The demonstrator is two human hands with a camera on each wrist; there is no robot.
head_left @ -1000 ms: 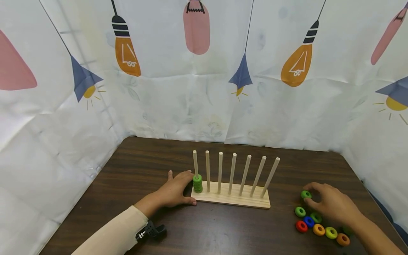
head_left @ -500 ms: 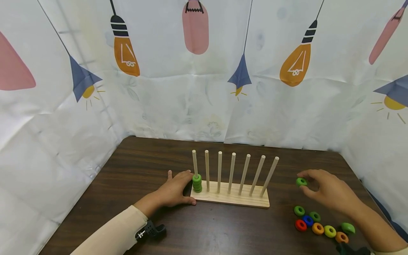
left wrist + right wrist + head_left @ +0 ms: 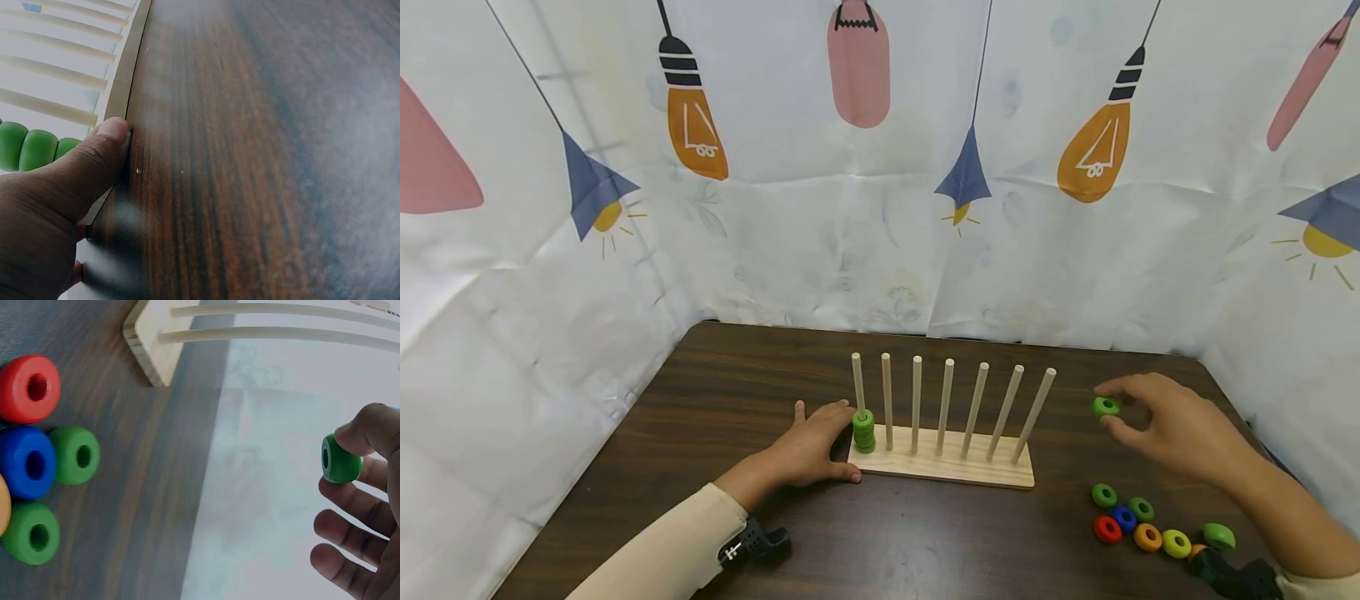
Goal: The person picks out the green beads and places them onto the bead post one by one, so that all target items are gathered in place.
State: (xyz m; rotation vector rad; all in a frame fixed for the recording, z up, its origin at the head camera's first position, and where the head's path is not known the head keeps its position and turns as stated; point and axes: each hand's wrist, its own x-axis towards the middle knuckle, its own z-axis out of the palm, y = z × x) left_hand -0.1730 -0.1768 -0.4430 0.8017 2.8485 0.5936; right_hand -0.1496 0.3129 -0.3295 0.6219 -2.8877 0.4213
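A wooden peg board (image 3: 940, 467) with a row of upright pegs stands mid-table. Green rings (image 3: 863, 432) are stacked on its leftmost peg. My left hand (image 3: 808, 446) grips the board's left end, thumb on the front edge; the left wrist view shows the thumb (image 3: 100, 150) against that edge beside the green rings. Above the table, right of the board, my right hand (image 3: 1176, 421) pinches a green ring (image 3: 1106, 407) between thumb and fingertips. In the right wrist view, that same green ring (image 3: 342, 459) shows its hole facing left.
Loose rings lie at the table's right: a red ring (image 3: 1107, 530), a blue ring (image 3: 1124, 519), a yellow ring (image 3: 1176, 544), an orange ring (image 3: 1147, 537) and several green ones. The right wristband partly covers another orange ring. A printed curtain (image 3: 850, 250) hangs behind the table.
My right hand has lifted the green ring away from the loose rings, farther back and slightly left. The left hand stays on the peg board.
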